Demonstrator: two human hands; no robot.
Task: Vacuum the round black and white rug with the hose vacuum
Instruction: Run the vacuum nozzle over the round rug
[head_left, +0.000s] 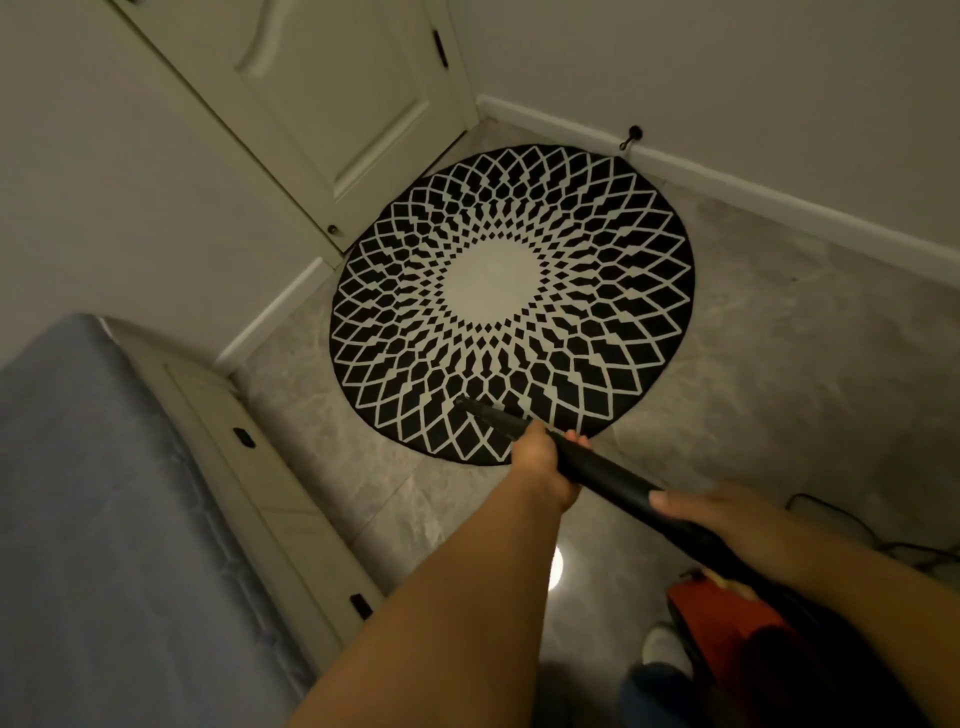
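Note:
The round black and white rug (511, 296) lies on the pale stone floor in the room's corner. A black vacuum wand (597, 465) slants from lower right to upper left, and its narrow nozzle tip (470, 404) rests on the rug's near edge. My left hand (543, 460) grips the wand close to the nozzle. Farther back, my right hand (727, 525) holds the wand with the thumb lying along its top. The red vacuum body (722, 608) sits on the floor below my right arm.
A closed cream door (332, 93) stands behind the rug at left. White baseboard (779, 202) runs along the right wall, with a black door stop (634, 134) on it. A bed with blue cover (93, 519) and drawers fills the left. A black cord (852, 525) trails at right.

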